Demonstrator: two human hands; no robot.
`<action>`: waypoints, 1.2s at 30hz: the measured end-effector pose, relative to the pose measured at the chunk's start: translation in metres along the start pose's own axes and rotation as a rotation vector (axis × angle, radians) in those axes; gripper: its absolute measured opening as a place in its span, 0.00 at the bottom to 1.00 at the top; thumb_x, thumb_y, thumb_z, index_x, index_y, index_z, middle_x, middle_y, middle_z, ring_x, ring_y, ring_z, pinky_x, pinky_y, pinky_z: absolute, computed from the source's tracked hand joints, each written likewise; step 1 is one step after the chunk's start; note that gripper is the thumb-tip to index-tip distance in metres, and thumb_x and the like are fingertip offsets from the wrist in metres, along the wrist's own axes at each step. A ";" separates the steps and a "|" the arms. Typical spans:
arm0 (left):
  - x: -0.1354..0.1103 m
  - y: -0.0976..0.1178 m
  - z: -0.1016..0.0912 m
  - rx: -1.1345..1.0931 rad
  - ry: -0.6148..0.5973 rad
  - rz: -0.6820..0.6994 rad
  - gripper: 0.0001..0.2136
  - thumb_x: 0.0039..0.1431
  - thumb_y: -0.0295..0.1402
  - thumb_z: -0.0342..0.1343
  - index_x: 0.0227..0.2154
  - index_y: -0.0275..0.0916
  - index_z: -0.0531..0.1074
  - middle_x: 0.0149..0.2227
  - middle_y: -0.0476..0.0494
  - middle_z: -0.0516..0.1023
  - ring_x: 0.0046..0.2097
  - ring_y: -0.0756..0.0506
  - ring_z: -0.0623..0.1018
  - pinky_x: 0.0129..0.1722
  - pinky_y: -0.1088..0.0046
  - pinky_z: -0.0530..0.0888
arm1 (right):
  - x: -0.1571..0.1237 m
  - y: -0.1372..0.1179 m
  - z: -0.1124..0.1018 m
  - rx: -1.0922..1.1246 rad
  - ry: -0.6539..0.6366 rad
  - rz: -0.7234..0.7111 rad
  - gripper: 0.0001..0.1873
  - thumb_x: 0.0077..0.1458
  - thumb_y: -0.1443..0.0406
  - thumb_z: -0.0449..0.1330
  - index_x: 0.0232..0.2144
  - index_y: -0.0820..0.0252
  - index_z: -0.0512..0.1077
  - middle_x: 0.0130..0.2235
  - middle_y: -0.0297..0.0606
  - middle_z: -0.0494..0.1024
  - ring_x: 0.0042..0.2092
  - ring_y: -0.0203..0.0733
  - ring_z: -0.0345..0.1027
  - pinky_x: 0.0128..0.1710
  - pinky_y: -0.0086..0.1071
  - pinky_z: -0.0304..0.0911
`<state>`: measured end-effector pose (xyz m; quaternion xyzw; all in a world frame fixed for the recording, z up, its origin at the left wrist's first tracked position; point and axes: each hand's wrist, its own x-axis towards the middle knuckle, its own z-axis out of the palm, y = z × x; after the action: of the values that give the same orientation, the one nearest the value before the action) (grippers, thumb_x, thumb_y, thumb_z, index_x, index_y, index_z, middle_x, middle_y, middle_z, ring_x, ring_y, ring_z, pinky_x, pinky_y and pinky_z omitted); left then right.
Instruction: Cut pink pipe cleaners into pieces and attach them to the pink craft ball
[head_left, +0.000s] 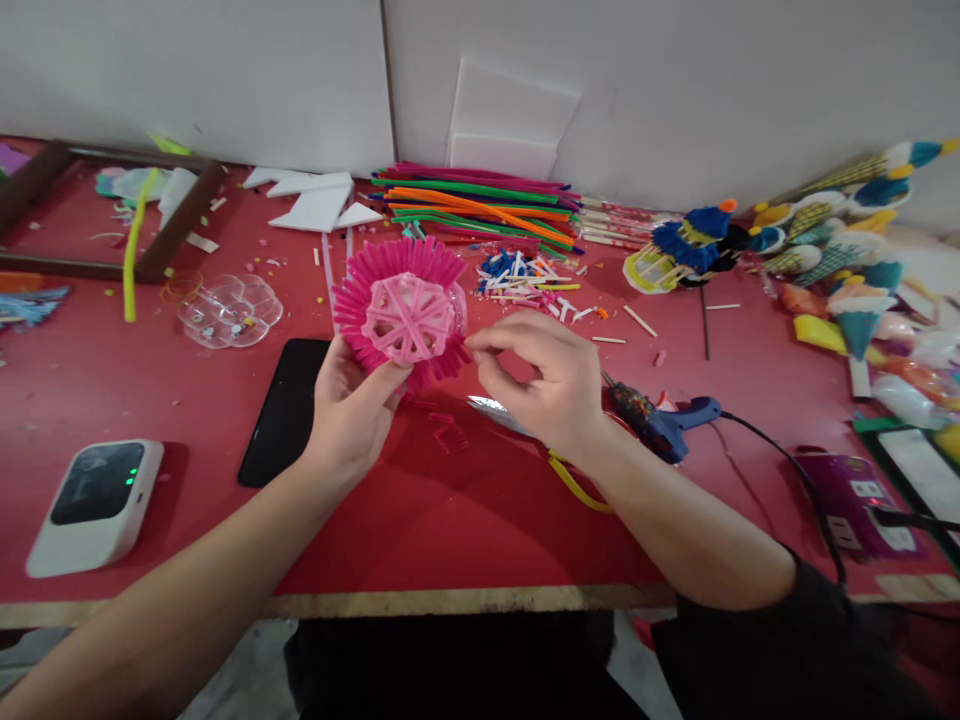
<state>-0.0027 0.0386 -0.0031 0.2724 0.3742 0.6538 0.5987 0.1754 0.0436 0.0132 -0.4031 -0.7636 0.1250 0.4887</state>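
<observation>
My left hand (352,405) grips a round pink piece made of cut straws (405,312), held up over the red table (420,510) with its spoked face toward me. My right hand (536,380) is at the piece's right edge, thumb and forefinger pinched together; whatever they pinch is too small to make out. A few loose pink straw bits (446,430) lie on the table below the hands.
A black phone (289,410) lies left of my left hand, a white device (97,505) further left. A blue glue gun (664,420) with its cable sits to the right. Coloured straws (480,205), cut scraps (525,280), a clear tray (229,310) and finished craft pieces (825,250) lie behind.
</observation>
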 end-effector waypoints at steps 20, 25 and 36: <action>0.002 -0.001 -0.002 0.040 0.003 -0.019 0.14 0.41 0.26 0.73 0.31 0.46 0.77 0.37 0.54 0.83 0.36 0.50 0.81 0.32 0.78 0.78 | -0.006 0.006 0.000 -0.119 -0.013 -0.204 0.15 0.61 0.74 0.54 0.45 0.54 0.74 0.42 0.39 0.82 0.45 0.43 0.76 0.47 0.40 0.73; 0.004 0.000 -0.002 -0.024 0.010 -0.054 0.14 0.40 0.24 0.73 0.29 0.45 0.77 0.32 0.55 0.82 0.31 0.53 0.79 0.30 0.81 0.77 | -0.005 0.005 0.000 -0.138 -0.024 -0.230 0.16 0.58 0.72 0.58 0.49 0.55 0.73 0.44 0.41 0.82 0.47 0.45 0.76 0.50 0.42 0.73; 0.000 0.003 0.004 -0.043 0.023 -0.078 0.13 0.41 0.21 0.68 0.28 0.44 0.75 0.32 0.54 0.83 0.32 0.51 0.81 0.30 0.79 0.78 | -0.004 0.009 0.001 -0.144 0.043 -0.331 0.13 0.59 0.74 0.58 0.44 0.57 0.73 0.40 0.40 0.82 0.42 0.42 0.77 0.46 0.40 0.74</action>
<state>-0.0016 0.0391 0.0017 0.2372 0.3769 0.6410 0.6251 0.1793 0.0470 0.0051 -0.3086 -0.8158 -0.0209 0.4887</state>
